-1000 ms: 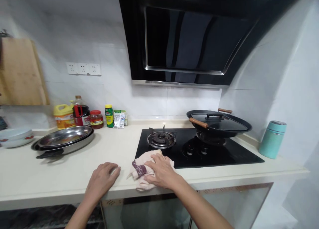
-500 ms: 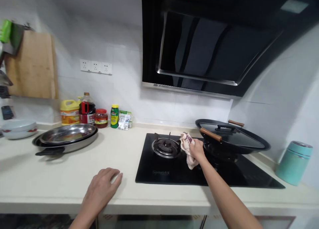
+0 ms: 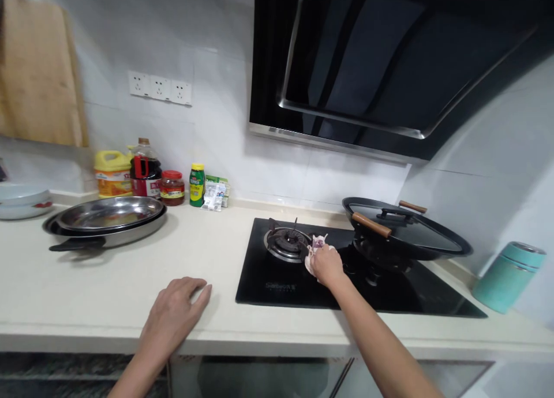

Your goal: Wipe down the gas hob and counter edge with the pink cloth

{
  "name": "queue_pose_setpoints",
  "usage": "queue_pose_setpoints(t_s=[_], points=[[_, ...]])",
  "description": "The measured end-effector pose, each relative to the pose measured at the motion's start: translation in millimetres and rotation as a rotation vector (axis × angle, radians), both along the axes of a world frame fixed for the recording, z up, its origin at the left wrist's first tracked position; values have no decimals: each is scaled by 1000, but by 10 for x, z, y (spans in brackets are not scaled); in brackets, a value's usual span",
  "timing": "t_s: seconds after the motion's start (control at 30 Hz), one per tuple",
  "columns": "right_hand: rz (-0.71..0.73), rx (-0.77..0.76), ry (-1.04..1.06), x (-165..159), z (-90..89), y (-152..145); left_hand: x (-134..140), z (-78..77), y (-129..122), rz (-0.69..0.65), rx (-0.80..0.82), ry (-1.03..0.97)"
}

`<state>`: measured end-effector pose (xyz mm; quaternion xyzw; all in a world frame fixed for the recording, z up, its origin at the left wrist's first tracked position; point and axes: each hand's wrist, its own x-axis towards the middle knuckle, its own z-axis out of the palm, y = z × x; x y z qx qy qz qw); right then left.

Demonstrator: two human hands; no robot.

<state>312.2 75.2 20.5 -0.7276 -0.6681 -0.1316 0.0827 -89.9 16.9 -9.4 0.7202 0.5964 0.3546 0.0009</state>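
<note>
Overhead, hood [image 3: 367,57]; below, cloth [image 3: 310,262] on cooktop [image 3: 299,285].

The right hand [image 3: 328,266] grips a bunched cloth [image 3: 310,262] on the black hob [image 3: 277,291], just beside the left burner [image 3: 287,245]. The left hand [image 3: 173,308] rests on the pale counter [image 3: 208,242]. A lidded wok [image 3: 418,251] with 2 wooden handles [image 3: 371,225] sits on the hob's right side, near a turquoise flask [image 3: 508,278].

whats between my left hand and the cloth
In the head view, pale counter, then the left part of the black stove, lie between your left hand and the cloth; the left burner sits just behind that line.
</note>
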Motion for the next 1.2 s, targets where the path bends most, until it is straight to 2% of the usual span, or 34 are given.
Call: queue_pose_setpoints(t_s=[0.13,0.23,0.3,0.43,0.5,0.6,0.73,0.8,0.93,1.03,1.1,1.2], points=[[33,81,-16,-266,-108,-448,-4,12,-15,-19,-16,18],[117,199,-1,-350,-170,-769,-5,31,-30,-12,0,31],[190,239,35,-316,-192,-978,-5,39,-35,-14,20,41],[333,200,225,-64,-163,-1289,-6,33,-24,-18,30,51],[326,208,292,80,-108,-1319,-10,27,-11,-16,27,56],[263,241,279,178,-22,-1187,-21,34,-3,-6,6,68],[168,98,186,18,0,-932,-32,67,-12,-19,-11,84],[125,65,148,-131,-25,-896,-35,78,-6,-19,-25,86],[203,124,153,-362,-96,-1067,-43,81,35,-22,-53,101],[273,167,180,-344,-148,-1284,-56,82,63,-30,-70,108],[257,193,198,-191,-190,-1416,-69,87,76,-37,-86,111],[149,248,180,262,-285,-1598,-87,92,94,-28,-115,107]])
